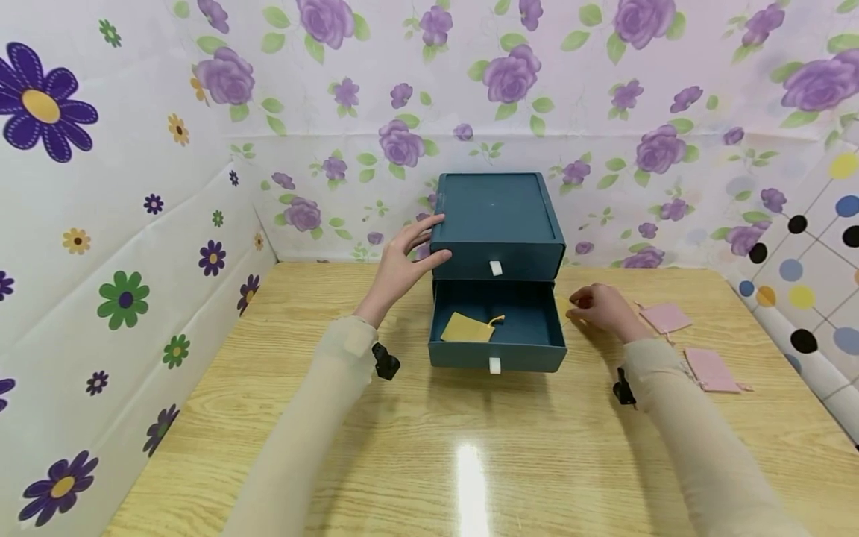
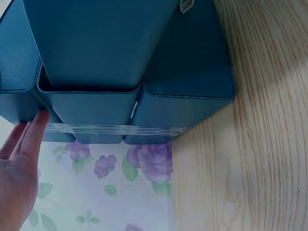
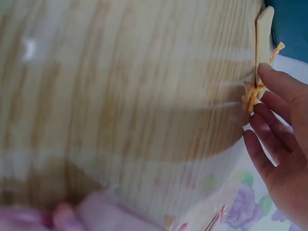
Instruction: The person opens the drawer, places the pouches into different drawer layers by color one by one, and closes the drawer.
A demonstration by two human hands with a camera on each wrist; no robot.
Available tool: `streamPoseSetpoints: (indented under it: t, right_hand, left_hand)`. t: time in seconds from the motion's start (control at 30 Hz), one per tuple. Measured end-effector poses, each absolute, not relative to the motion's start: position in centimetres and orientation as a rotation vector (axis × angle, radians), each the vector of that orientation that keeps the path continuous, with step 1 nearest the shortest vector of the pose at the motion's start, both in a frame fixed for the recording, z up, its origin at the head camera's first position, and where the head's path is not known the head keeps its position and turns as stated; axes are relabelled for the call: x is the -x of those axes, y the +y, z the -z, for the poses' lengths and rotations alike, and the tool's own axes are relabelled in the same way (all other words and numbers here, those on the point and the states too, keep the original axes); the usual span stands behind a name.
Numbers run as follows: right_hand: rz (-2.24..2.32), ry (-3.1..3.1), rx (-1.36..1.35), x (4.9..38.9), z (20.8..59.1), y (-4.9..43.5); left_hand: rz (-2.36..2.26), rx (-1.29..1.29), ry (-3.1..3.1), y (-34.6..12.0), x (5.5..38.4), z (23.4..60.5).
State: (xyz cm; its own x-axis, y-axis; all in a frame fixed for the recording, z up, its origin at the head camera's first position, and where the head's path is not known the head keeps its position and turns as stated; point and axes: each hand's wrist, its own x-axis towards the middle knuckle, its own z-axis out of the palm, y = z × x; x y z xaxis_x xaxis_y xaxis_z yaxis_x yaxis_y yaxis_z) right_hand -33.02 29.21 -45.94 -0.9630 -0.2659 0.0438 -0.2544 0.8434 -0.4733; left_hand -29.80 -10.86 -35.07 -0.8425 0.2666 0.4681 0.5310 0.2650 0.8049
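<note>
The blue drawer cabinet (image 1: pixel 496 209) stands on the table with its middle drawer (image 1: pixel 497 356) pulled out. My left hand (image 1: pixel 408 261) rests on the cabinet's upper left side, fingers on the side and thumb toward the front; the left wrist view shows its fingertips against the blue wall. In the drawer lies a yellow drawstring pouch (image 1: pixel 467 328), its cord to the right. Right of the drawer, my right hand (image 1: pixel 604 309) pinches a second yellow pouch (image 3: pixel 263 43) near its orange cord (image 3: pixel 252 96), thumb on the near face. Much of this pouch is hidden in the head view.
Two pink pouches (image 1: pixel 666 317) (image 1: pixel 713 370) lie on the table right of my right hand. The closed top drawer carries a white pull tab (image 1: pixel 496 268). Flowered cloth (image 1: pixel 376 97) hangs behind the cabinet, and the wooden table (image 1: pixel 403 455) runs toward me.
</note>
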Motion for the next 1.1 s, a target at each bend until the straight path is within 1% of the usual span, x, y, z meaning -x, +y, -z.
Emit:
streamPoseSetpoints:
  t: [0.5, 0.7, 1.1]
  right_hand:
    - [0.842, 2.983, 0.307, 32.45, 45.69, 28.72]
    - [0.904, 2.947, 0.218, 32.43, 45.83, 28.71]
    - [0.97, 2.952, 0.192, 32.17, 46.35, 29.4]
  left_hand:
    - [1.617, 0.712, -2.311, -10.9, 30.29, 35.27]
    - [1.651, 0.705, -2.314, -10.91, 30.47, 35.42]
    - [1.651, 0.708, -2.313, -11.06, 30.18, 35.32]
